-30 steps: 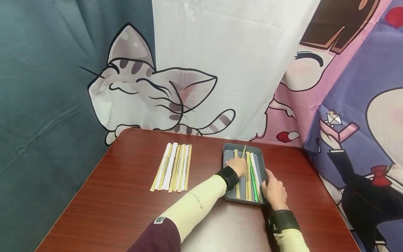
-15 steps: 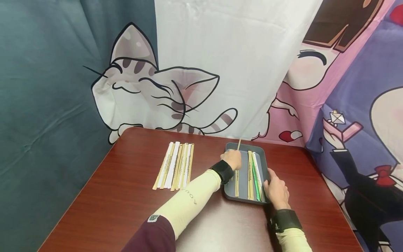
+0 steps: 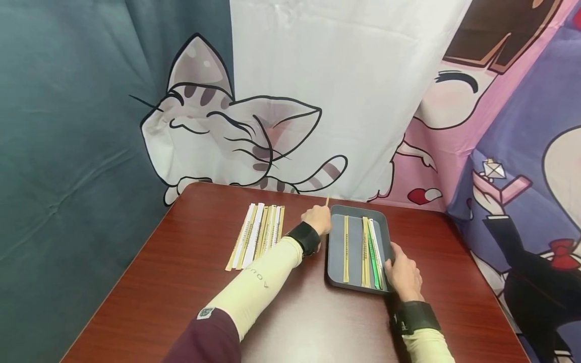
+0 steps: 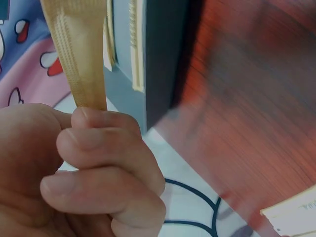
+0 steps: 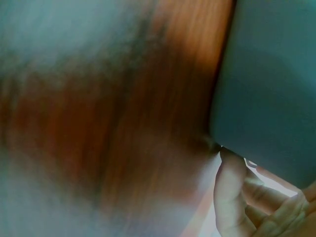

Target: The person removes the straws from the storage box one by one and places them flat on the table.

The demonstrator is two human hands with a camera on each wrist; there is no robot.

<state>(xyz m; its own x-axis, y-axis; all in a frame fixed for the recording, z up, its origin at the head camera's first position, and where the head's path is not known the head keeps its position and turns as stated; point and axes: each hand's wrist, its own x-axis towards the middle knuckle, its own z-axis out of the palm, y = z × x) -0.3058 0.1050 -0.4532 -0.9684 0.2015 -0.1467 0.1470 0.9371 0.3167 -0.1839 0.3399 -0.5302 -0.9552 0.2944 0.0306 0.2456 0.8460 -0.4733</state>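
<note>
To the left of the left hand, a row of long paper packets (image 3: 255,233) lies side by side on the bench (image 3: 308,312) — some tan, some white, most bearing a line of small print. The left forearm, in a pale sleeve (image 3: 258,292) with a dark wristband (image 3: 305,239), passes over the bench just right of the row's near end.

The left hand (image 3: 316,220) is raised just outside the tray's left side, between the row and the tray. Its fingers are curled in, and thumb and fingers pinch one tan packet (image 4: 85,54), whose end sticks out past them.

Right of that hand, and between both hands, the grey tray (image 3: 355,252) sits on the bench. Nearest the left hand inside it lies a single tan packet (image 3: 346,249); farther over, towards the right hand, come a close group of tan packets (image 3: 365,252), then a green packet (image 3: 373,257) and a white packet (image 3: 378,247).

The right hand (image 3: 405,275) rests against the outside of the tray's right wall, fingers loosely bent and partly spread, touching it — whether the thumb hooks over the rim I cannot tell.
</note>
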